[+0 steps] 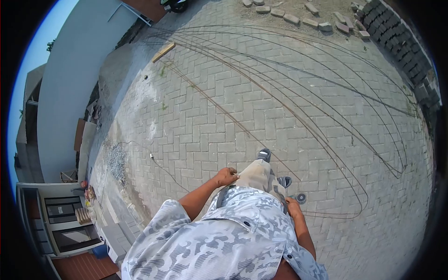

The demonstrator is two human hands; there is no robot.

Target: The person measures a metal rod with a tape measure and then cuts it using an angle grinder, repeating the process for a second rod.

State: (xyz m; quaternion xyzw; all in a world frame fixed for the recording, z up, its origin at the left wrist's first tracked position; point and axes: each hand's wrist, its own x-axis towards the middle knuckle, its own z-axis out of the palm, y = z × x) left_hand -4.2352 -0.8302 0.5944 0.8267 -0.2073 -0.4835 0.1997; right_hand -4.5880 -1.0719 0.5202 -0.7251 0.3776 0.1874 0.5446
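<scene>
My left hand (pixel 227 176) is closed on the cloth of my beige trousers (pixel 254 176) at the left thigh, knuckles up. On the other side my right hand (pixel 294 207) has its fingers curled in against the trouser leg at the hip. A patterned grey-and-white shirt (pixel 210 238) hangs over the waist. My dark shoes (pixel 264 154) stand on the paving, one ahead of the other. Close beside the right hand lies a round dark grey object (pixel 301 199). Long thin steel bars (pixel 261 88), bent into loops, stretch across the ground in front of me.
A short wooden plank (pixel 164 52) lies by the bars' far end. Loose paving bricks (pixel 291 18) and a stacked brick pile (pixel 394 35) are at the back right. Left are a gravel heap (pixel 116 161), a cable (pixel 168 170) across the ground and a white wall (pixel 70 84).
</scene>
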